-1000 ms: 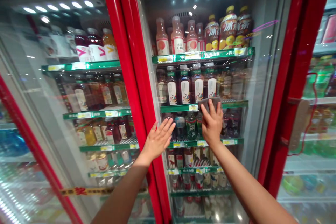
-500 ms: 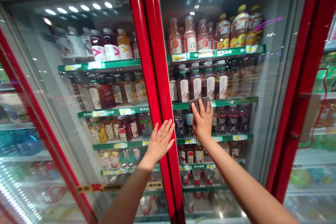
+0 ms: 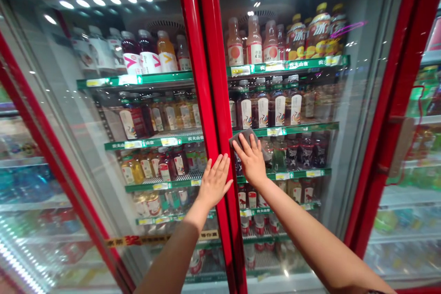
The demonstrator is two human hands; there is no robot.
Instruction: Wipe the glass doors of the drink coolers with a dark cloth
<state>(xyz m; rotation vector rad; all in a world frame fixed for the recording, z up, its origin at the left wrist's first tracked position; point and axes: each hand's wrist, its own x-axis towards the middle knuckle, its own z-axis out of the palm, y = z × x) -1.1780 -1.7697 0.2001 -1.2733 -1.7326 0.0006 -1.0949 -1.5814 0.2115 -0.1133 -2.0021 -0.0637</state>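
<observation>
My left hand (image 3: 216, 179) lies flat on the red door frame (image 3: 211, 110) between two glass doors, its fingers stretched out and holding nothing. Just right of it, my right hand (image 3: 251, 160) presses a dark grey cloth (image 3: 261, 143) against the right glass door (image 3: 317, 101). The fingers of that hand are spread over the cloth, which peeks out above and beside them. Part of the cloth is hidden under the palm. Behind the glass, bottles with white labels (image 3: 262, 109) stand on a green-edged shelf just above the cloth.
Several shelves of bottled drinks (image 3: 148, 57) fill the cooler behind both doors. A long handle (image 3: 399, 149) is on the red frame at the right. Further coolers with drinks (image 3: 27, 183) flank both sides. A printed strip (image 3: 138, 240) crosses the left door low down.
My right hand has slid the cloth left across the glass, close to the red frame. My left hand stays on the frame. The view has shifted slightly.
</observation>
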